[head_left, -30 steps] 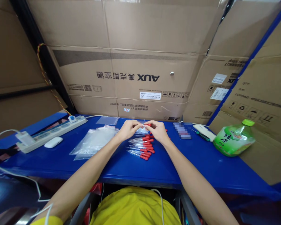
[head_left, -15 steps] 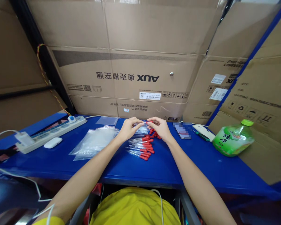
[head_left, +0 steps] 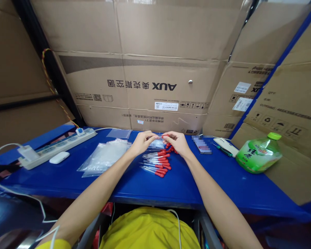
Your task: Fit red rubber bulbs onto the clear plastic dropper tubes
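Note:
My left hand (head_left: 142, 141) and my right hand (head_left: 177, 142) meet above the blue table (head_left: 134, 186), fingers pinched on a small clear bag of red-capped droppers (head_left: 157, 143) held between them. A row of several clear droppers with red bulbs (head_left: 157, 163) lies on the table just below and in front of my hands. More red bulbs (head_left: 171, 148) show under my right hand.
A pile of clear plastic bags (head_left: 105, 156) lies left of the droppers. A white power strip (head_left: 55, 147) and a white case (head_left: 59, 157) sit far left. A phone (head_left: 201, 144), a white device (head_left: 225, 145) and a green bottle (head_left: 259, 154) lie right. Cardboard boxes (head_left: 145, 90) wall the back.
Both hands have shifted slightly away from me over the droppers, still pinched together on the small bag. Nothing else on the table has moved.

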{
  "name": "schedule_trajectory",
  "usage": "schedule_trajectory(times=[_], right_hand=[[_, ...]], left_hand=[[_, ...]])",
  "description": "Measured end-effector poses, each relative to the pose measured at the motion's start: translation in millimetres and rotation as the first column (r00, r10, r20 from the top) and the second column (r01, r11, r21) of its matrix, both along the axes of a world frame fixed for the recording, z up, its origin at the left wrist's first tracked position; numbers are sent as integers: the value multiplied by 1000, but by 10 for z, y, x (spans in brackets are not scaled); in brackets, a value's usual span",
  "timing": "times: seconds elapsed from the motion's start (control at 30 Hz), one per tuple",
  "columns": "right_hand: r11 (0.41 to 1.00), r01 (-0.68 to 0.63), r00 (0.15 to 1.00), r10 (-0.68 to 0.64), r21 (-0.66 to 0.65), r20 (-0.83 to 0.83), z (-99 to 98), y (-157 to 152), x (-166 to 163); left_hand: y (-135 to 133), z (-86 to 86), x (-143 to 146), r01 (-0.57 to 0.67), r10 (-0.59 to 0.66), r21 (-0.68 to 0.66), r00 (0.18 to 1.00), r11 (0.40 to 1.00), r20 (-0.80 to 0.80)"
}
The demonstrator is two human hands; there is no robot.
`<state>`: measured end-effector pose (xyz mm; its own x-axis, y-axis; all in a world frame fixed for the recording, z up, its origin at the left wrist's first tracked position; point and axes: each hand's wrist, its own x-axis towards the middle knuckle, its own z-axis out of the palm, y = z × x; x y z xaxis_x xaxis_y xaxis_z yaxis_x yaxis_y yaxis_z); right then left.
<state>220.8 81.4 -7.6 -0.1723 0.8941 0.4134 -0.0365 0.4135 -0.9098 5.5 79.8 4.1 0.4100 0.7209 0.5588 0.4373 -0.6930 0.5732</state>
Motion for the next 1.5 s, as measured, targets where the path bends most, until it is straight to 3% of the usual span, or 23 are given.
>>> schedule_trajectory(times=[0.37, 0.87, 1.0, 1.1, 1.2, 1.3, 1.5], right_hand=[[1000, -31, 998, 31, 4, -47, -51, -7, -29], [999, -25, 1000, 24, 39, 13, -89, -21, -66], [996, 32, 999, -31, 85, -9, -81, -29, -107], [985, 111, 993, -104, 130, -58, -55, -22, -134], [969, 184, 980, -168, 164, -105, -50, -14, -150], [957, 216, 975, -201, 196, -94, -89, -24, -177], [930, 188, 975, -215, 315, 54, -156, -112, -295]], left_hand=[[24, -50, 12, 39, -34, -62, 996, 997, 81], [36, -67, 14, 49, -47, -35, 996, 998, 78], [30, -53, 43, 30, -8, -112, 982, 993, 189], [8, -26, 100, 113, 57, -307, 867, 945, 495], [-24, 4, 160, 407, 164, -473, 598, 782, 785], [-64, 21, 206, 629, 238, -455, 401, 631, 885], [-158, 48, 227, 782, 227, -286, 189, 554, 955]])
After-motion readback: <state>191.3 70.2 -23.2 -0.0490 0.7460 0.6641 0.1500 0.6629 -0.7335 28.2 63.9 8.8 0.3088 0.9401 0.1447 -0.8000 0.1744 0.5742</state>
